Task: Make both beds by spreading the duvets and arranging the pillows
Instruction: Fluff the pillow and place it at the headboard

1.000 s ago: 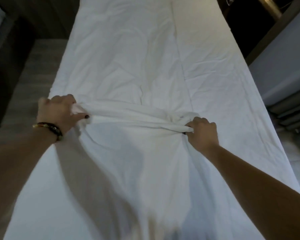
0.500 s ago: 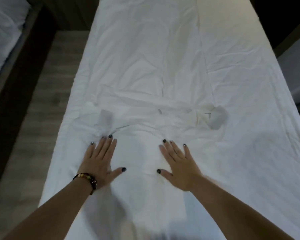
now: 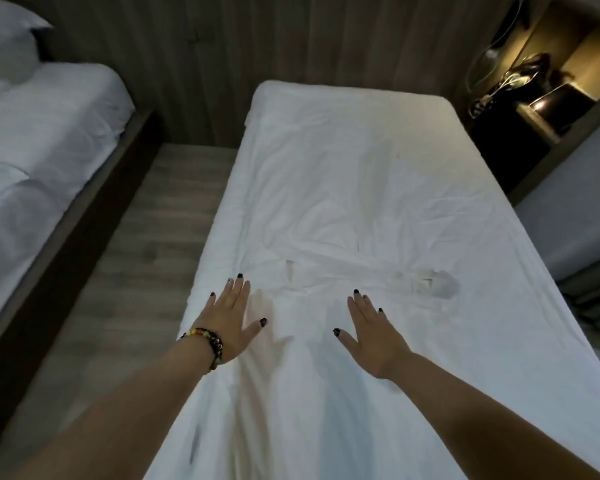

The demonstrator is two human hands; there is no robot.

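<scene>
A white duvet (image 3: 343, 188) lies wrinkled along the narrow bed in front of me, with a crosswise fold near its middle. My left hand (image 3: 231, 318), wearing a beaded bracelet, hovers flat with straight fingers over the duvet's left side. Over the middle of the duvet my right hand (image 3: 369, 329) is spread flat too. Neither hand holds anything. A second bed (image 3: 42, 147) with a white duvet stands at the left, and a pillow (image 3: 4, 39) lies at its head. No pillow shows on the near bed.
A strip of wooden floor (image 3: 146, 244) runs between the two beds. Dark wood panelling (image 3: 257, 39) backs the beds. A lit niche (image 3: 548, 81) with dark objects and cables sits at the back right. A grey surface (image 3: 575, 209) borders the bed's right side.
My hands let go of the bunched duvet fold and opened flat on the cover. The view has since lifted, showing the head of the bed and the second bed.
</scene>
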